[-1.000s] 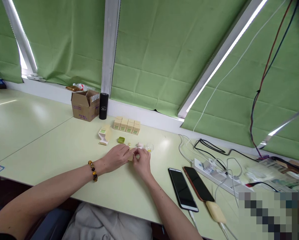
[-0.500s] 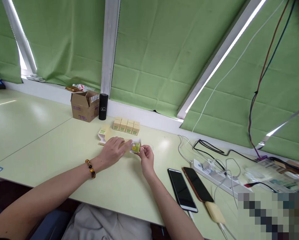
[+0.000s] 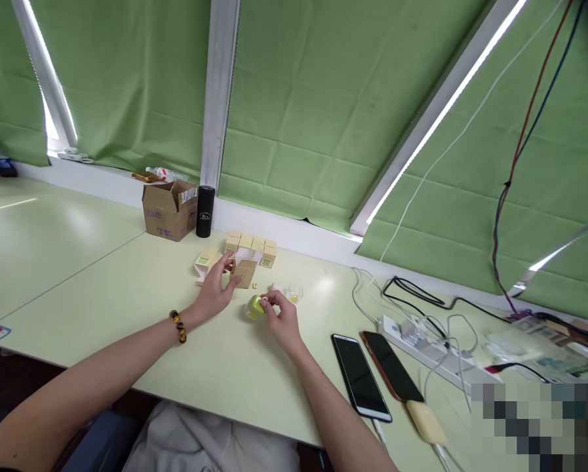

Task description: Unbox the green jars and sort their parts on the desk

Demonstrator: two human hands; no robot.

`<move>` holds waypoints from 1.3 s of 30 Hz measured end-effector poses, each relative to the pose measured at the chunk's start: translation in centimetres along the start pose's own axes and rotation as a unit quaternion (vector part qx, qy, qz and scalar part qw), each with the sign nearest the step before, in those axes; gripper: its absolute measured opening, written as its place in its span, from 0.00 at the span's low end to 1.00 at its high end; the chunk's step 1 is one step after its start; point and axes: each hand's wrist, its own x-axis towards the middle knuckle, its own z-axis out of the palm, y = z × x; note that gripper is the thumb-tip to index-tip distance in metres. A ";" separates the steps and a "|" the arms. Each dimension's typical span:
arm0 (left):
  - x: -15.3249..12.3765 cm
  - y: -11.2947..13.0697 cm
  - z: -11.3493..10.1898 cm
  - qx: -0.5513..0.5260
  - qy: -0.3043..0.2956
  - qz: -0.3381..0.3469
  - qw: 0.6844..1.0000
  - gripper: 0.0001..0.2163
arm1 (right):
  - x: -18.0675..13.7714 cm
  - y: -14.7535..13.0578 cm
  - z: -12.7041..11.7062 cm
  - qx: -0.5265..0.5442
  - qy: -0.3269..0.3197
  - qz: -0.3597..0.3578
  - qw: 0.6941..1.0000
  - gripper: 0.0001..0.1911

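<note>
My left hand [image 3: 215,290] grips a small tan open carton [image 3: 245,273] lifted a little off the pale green table [image 3: 101,288]. My right hand [image 3: 280,314] pinches a small clear jar with a green lid [image 3: 255,306] low over the table. Behind the carton stands a row of several small tan boxes [image 3: 252,248]. A white and green opened box [image 3: 204,265] lies to the left of my left hand. A clear lid and small bits [image 3: 294,293] lie just right of my right hand.
A brown cardboard box [image 3: 168,210] and a black cylinder [image 3: 204,211] stand at the back by the window sill. Two phones [image 3: 375,373], a yellow power bank [image 3: 427,423] and a power strip with cables [image 3: 431,344] lie at the right.
The hands have parted: my left hand carried the tan carton back toward the box row, and my right hand brought the green-lidded jar down toward the table.
</note>
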 end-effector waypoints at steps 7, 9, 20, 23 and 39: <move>0.0 0.0 0.7 -0.226 -0.028 -0.103 0.968 0.26 | -0.4 0.3 0.2 -0.142 -0.073 -0.019 0.987 0.09; 0.0 0.1 0.8 -0.255 -0.032 -0.120 0.959 0.28 | -0.4 0.4 0.3 -0.143 -0.073 -0.026 0.987 0.09; 0.2 0.0 1.0 -0.346 -0.057 -0.202 0.915 0.30 | -0.4 -1.2 0.0 -0.038 0.008 -0.039 0.999 0.12; 0.0 0.6 1.1 -0.370 -0.098 -0.197 0.903 0.29 | -0.3 -1.9 -0.2 0.028 0.027 -0.025 0.999 0.16; -1.3 2.6 0.6 -0.291 -0.151 -0.075 0.942 0.23 | 0.0 -3.0 0.3 0.281 0.031 0.065 0.957 0.22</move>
